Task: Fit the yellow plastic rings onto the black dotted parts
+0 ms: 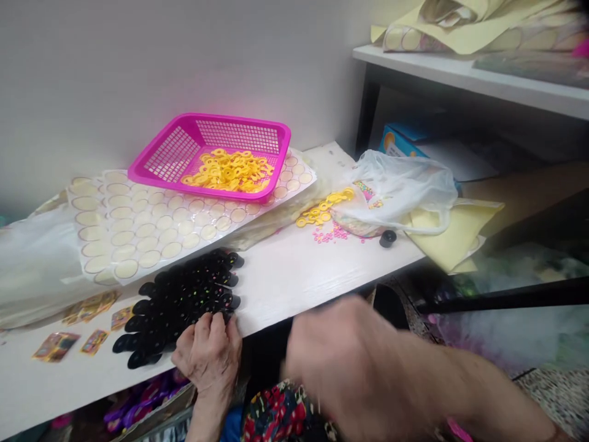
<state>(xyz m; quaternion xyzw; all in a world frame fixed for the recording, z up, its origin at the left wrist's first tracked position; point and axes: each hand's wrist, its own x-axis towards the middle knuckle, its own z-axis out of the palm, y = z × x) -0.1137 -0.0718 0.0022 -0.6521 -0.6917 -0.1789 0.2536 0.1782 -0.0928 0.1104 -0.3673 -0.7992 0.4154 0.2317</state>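
Several rows of black plastic pieces (184, 294) with rounded ends and tiny coloured specks lie packed together on the white table (294, 270). At the near edge of these rows, my left hand (209, 353) has its fingers curled onto the closest pieces. Its fingertips are partly hidden, so the exact grip is unclear. My right hand (343, 362) is raised in front of the table edge, apart from the black pieces. Motion smears its fingers, and anything in them cannot be made out.
A pink basket (207, 189) of yellow plastic pieces (230, 172) stands on sticker sheets (147, 230). Farther right are loose yellow pieces (324, 207), pink beads (334, 233), a white plastic bag (405, 184) and a black round part (388, 238). Small printed packets (56, 347) lie left.
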